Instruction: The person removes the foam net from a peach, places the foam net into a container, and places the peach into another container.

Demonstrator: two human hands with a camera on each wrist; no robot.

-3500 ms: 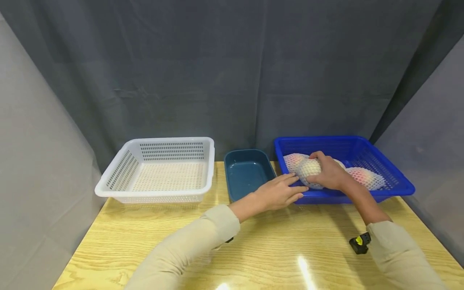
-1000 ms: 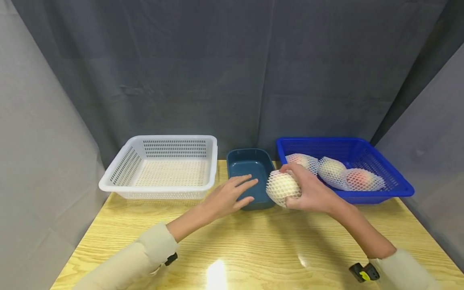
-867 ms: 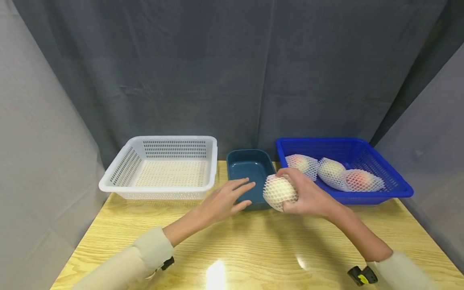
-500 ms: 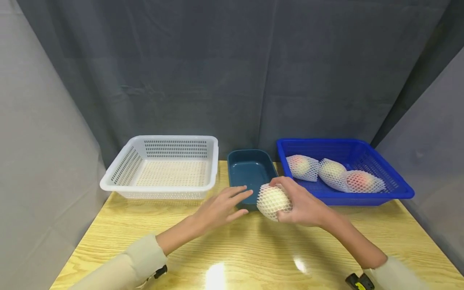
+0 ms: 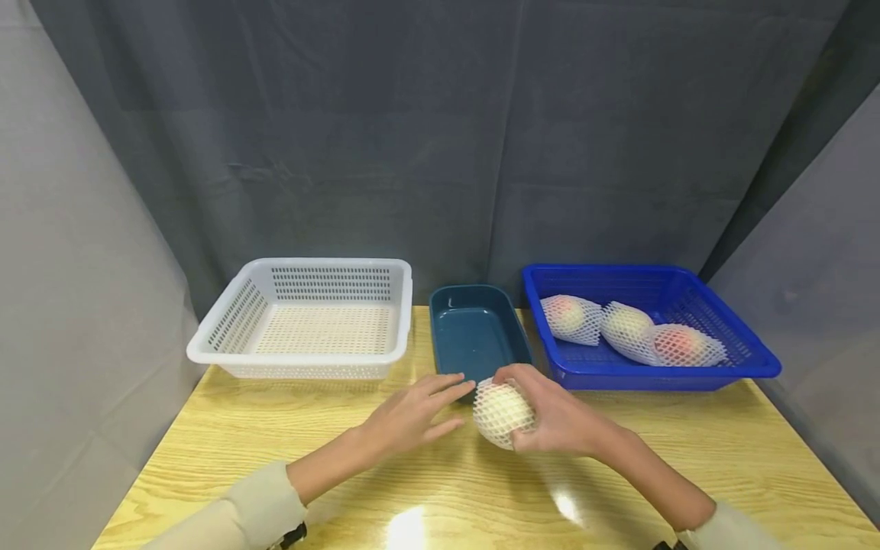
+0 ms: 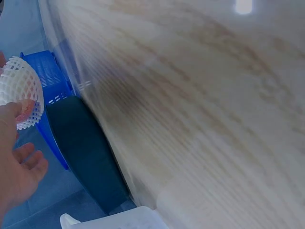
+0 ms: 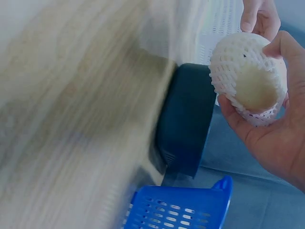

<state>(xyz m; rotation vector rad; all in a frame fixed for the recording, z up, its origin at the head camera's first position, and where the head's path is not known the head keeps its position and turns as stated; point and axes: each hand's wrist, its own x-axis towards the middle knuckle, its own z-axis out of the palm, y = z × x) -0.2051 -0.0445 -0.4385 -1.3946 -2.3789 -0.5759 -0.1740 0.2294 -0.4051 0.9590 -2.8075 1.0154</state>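
Note:
A pale peach in a white foam net [image 5: 500, 416] hangs over the wooden table in front of the dark teal tray. My right hand [image 5: 560, 412] grips it from the right, with thumb and fingers curved round the net. In the right wrist view the net's open end bares pale skin of the peach [image 7: 259, 90]. My left hand [image 5: 412, 412] is held to the left of the peach, fingers stretched toward it. The left wrist view has the left thumb overlapping the net [image 6: 19, 86], with a reddish patch showing near it.
A blue basket [image 5: 660, 380] at the right holds three more netted peaches [image 5: 626, 325]. Between it and a white basket [image 5: 302, 368] at the left stands the teal tray [image 5: 474, 336]. Dark curtain [image 5: 371, 153] hangs behind the table [image 5: 344, 473].
My right hand lifted the netted peach out of the blue basket and brought it left and nearer to me. The left hand moved left from the basket's rim, then nearer to me.

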